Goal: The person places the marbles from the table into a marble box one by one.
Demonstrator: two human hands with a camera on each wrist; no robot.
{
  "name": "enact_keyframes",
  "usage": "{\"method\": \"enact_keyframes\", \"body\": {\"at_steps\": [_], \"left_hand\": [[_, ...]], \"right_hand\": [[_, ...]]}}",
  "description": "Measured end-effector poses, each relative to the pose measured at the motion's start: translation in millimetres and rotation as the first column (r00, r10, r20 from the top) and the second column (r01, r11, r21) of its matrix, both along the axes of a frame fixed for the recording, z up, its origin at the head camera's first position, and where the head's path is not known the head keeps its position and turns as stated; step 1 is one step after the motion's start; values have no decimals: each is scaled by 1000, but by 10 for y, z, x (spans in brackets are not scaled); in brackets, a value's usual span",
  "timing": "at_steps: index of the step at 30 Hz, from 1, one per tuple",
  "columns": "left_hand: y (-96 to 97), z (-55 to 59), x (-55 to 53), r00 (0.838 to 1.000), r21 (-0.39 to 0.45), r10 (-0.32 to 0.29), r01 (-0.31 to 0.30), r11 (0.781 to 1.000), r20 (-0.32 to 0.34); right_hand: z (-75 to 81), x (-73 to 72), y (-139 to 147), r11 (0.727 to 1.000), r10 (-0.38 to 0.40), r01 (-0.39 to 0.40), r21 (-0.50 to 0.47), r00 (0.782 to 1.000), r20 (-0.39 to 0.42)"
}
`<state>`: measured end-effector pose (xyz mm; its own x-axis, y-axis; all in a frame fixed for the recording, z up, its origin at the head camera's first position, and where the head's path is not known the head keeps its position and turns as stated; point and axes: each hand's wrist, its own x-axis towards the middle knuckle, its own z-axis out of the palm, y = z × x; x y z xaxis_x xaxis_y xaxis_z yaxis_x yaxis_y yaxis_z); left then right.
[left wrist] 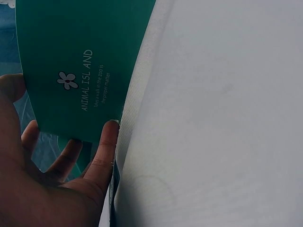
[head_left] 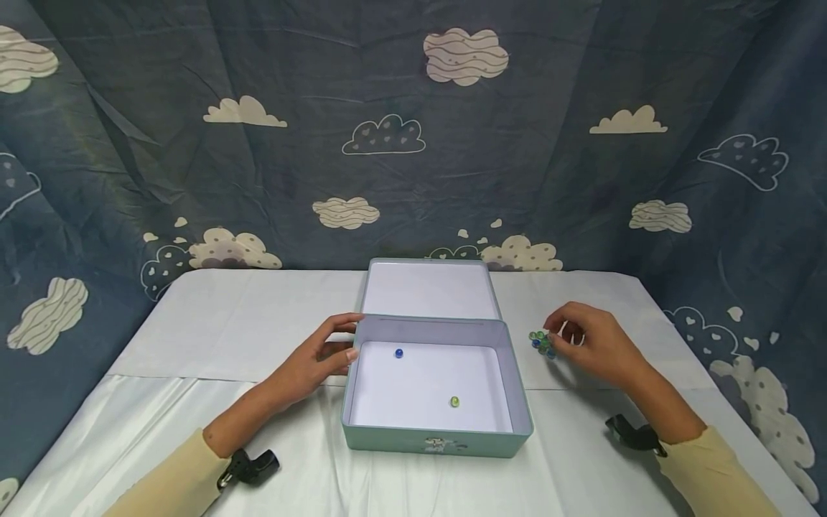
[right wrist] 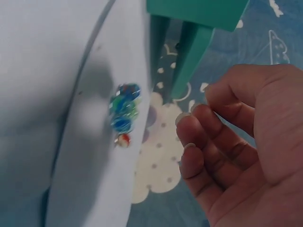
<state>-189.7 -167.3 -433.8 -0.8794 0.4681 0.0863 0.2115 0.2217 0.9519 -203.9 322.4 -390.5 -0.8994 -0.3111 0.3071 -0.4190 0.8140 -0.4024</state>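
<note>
A green tin box [head_left: 436,439] with a pale inside stands in front of me. In it lie a blue marble [head_left: 398,353] and a yellow-green marble [head_left: 455,402], apart from each other. My left hand [head_left: 323,352] touches the box's left side near its back corner, thumb on the wall. The left wrist view shows the hand's fingers [left wrist: 105,142] spread along the printed wall. To the right of the box sits a cluster of marbles [head_left: 540,342], blue and green. At its edge is my right hand [head_left: 591,341], fingers loosely bent and nothing seen between them.
The box's lid [head_left: 431,287] lies behind the box, pale inside upward. A white cloth [head_left: 213,323] covers the table. Behind it hangs a dark blue curtain [head_left: 310,72] with clouds. A red and white marble [right wrist: 124,140] shows beside the cluster in the right wrist view.
</note>
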Motion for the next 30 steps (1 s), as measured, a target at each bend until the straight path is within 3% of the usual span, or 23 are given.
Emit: {"method": "enact_keyframes", "body": {"at_steps": [16, 30], "left_hand": [[2, -3, 13, 1000, -9, 4, -4, 1000, -4], [5, -1, 1, 1000, 6, -5, 5, 1000, -7]], "right_hand": [[-187, -115, 166, 997, -22, 11, 72, 987, 157], [-253, -132, 153, 995, 6, -23, 97, 985, 172]]}}
